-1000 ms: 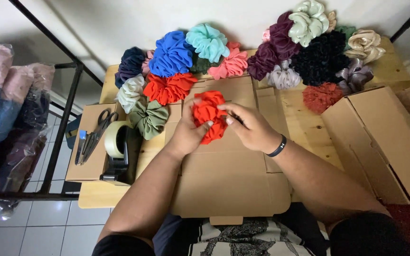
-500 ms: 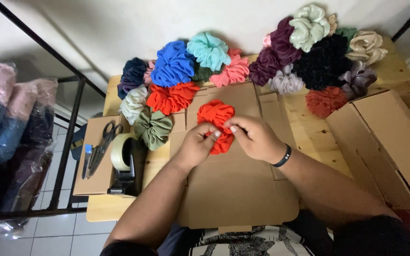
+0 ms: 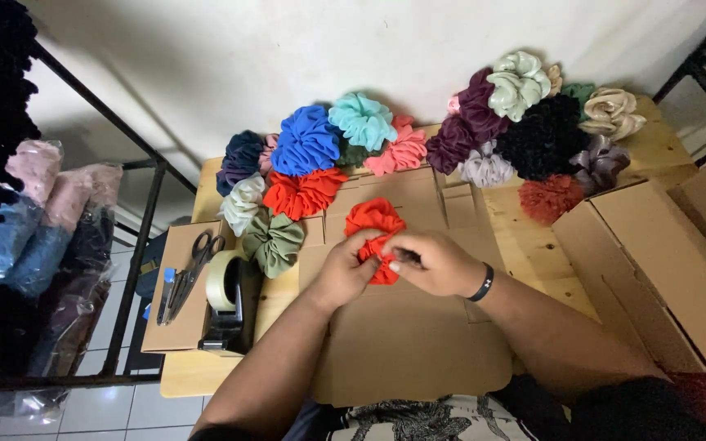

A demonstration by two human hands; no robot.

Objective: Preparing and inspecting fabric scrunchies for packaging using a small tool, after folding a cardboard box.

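Both of my hands pinch a red-orange scrunchie (image 3: 376, 222) over a flat sheet of cardboard (image 3: 410, 343) on a small wooden table (image 3: 533, 245). My left hand (image 3: 345, 269) grips its lower left edge. My right hand (image 3: 435, 263), with a black band on the wrist, grips its lower right edge. The scrunchie's upper half shows above my fingers.
Many scrunchies in several colours lie along the table's far edge (image 3: 320, 151), (image 3: 533, 122). A tape dispenser (image 3: 226, 306) and scissors (image 3: 189, 265) sit at the left. Open cardboard boxes (image 3: 663, 278) stand at the right. A black metal rack (image 3: 136, 245) holds bagged fabrics at far left.
My hands have kept working the red-orange scrunchie, and their grip has slid toward its lower edge so more of it shows. The view has shifted a little.
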